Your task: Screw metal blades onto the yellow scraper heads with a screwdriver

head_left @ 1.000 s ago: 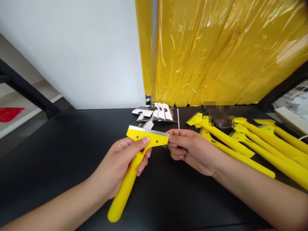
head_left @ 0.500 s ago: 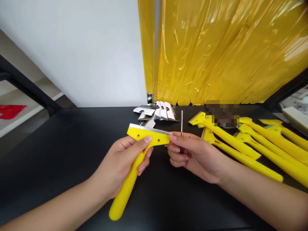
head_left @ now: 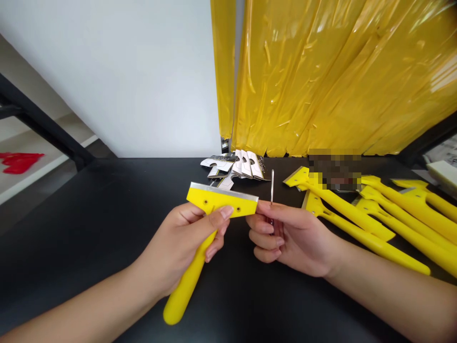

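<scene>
My left hand is closed around a yellow scraper, its thumb pressed on the head between two small holes. A straight silver blade edge runs along the top of that head, and the round handle slants down toward me. At the right end of the head is my right hand, its index finger touching or very close to the corner. Its curled fingers hold a thin screwdriver, shaft pointing up; the handle is mostly hidden in the palm.
Several more yellow scrapers lie on the black table at the right. White and black printed cards are heaped at the back. Yellow plastic film and a white panel stand behind. A blurred patch hides something at back right.
My right thumb and index finger have slid off the top of the scraper's right corner, uncovering it. My left thumb has shifted slightly right along the head. The view has turned slightly left.
</scene>
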Demonstrator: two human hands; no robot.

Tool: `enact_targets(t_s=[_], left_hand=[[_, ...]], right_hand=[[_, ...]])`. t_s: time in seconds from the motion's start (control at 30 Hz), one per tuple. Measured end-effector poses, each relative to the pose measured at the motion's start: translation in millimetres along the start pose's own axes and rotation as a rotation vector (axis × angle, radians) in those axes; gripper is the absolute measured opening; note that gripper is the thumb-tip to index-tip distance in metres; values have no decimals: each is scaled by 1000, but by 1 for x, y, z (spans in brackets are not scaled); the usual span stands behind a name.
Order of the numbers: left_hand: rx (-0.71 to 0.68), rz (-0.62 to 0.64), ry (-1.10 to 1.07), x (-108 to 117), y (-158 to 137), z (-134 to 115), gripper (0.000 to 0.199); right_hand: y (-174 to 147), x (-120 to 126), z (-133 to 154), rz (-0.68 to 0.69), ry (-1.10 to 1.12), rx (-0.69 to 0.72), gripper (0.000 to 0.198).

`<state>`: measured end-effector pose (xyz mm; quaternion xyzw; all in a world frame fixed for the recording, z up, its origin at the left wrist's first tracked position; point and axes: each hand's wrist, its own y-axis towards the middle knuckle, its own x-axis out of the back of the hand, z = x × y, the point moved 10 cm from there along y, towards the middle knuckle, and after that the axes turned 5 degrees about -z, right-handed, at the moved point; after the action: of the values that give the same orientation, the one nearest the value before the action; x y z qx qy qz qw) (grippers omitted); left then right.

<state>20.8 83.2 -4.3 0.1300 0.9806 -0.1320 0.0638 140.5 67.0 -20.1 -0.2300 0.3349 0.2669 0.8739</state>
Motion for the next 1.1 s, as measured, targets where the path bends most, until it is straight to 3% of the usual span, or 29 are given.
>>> enact_targets(t_s=[0.17, 0.37, 0.67, 0.77, 0.93, 1.1], left_hand=[[65, 30, -95, -4, 1, 4, 42], [113, 66, -144, -5, 6, 12, 43], [25, -16, -72, 7, 4, 3, 41], [5, -75, -37, 15, 5, 1, 43], [13, -122, -41, 25, 12, 0, 42], [23, -112, -43, 26, 14, 1, 41]], right_hand=[[0, 0, 3, 4, -16, 56, 13], [-1, -1, 3, 36, -37, 21, 31], [-3, 3, 7, -39, -186, 44, 17], [-3, 12, 20, -149, -306, 109, 24], [-13, 46, 67, -440, -680, 320, 11], [-25, 71, 102, -638, -981, 418, 22]])
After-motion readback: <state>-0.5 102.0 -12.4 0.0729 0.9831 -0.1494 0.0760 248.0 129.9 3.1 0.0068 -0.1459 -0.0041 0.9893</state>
